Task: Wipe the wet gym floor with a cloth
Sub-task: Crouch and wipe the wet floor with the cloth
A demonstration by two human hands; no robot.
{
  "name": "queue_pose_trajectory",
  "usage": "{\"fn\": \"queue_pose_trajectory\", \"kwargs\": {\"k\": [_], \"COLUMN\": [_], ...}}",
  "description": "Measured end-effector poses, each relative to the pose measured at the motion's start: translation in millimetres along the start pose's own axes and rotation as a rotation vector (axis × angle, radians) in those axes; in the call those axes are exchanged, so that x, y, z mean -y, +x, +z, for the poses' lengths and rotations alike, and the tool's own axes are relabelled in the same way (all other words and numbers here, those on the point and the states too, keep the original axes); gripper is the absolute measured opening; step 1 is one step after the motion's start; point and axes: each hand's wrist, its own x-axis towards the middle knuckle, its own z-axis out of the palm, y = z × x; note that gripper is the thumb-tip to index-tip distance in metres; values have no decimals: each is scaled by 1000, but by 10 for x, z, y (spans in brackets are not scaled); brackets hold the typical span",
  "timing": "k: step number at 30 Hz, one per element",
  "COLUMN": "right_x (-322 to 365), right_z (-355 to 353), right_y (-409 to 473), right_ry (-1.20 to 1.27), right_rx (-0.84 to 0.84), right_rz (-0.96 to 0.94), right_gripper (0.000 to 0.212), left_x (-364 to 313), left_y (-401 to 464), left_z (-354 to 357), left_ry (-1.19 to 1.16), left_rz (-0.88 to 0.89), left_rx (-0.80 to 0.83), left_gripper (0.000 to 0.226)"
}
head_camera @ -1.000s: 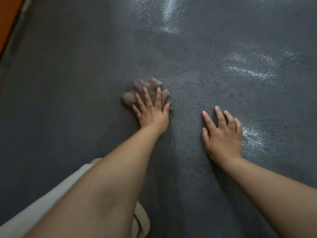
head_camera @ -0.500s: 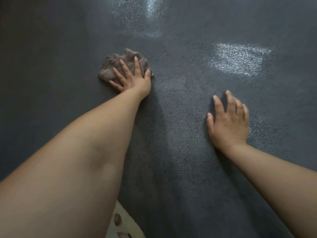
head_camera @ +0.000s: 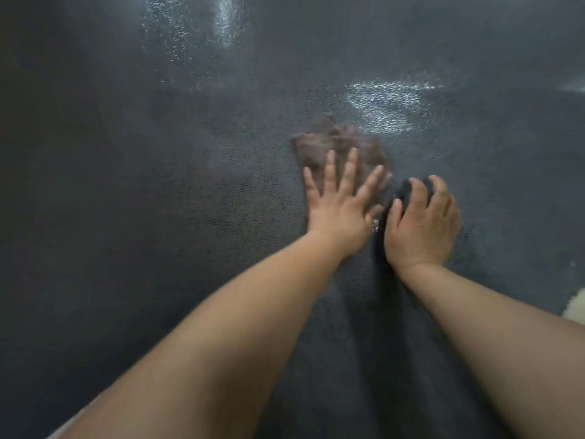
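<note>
No text, label, brand, number or sign can be read anywhere in the head view; the dark gym floor [head_camera: 158, 217] bears only its pebbled texture and wet glare; the cloth [head_camera: 342, 144] shows no tag or print; its surface is blurred.

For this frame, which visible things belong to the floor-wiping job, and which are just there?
Part of the job:
- cloth, bunched on the floor
- left hand, fingers spread flat, pressing on the cloth
- wet floor, with a shiny wet patch just beyond the cloth

Just there:
- right hand, resting on the floor beside the left, fingers bent, holding nothing
- pale shape at the right edge, unclear
</note>
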Motion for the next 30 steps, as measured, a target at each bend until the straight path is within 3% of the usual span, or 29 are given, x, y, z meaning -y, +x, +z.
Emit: {"fn": "queue_pose_trajectory", "kwargs": {"k": [4,9,20,24,30], "right_x": [-21,109,527,508,456], "right_z": [-37,-58,-130,-180,-243], "right_y": [-9,-143,-380,-369,-338], "right_ry": [61,74,-11,-27,-79], "right_rx": [7,115,512,551,631], "right_rz": [20,-109,-347,-365,-411], "right_gripper": [43,48,53,55,56], "left_x": [-132,115,1388,1728,1870], "left_y": [-61,-32,-2,-202,-817], "left_z": [50,-11,-338,-221,177], "left_ry": [55,97,-223,-362,-432], "left_rz": [129,113,-560,-850,-1138], "left_rx": [-1,-6,37,-45,-127], "left_gripper": [59,61,63,62,60]}}
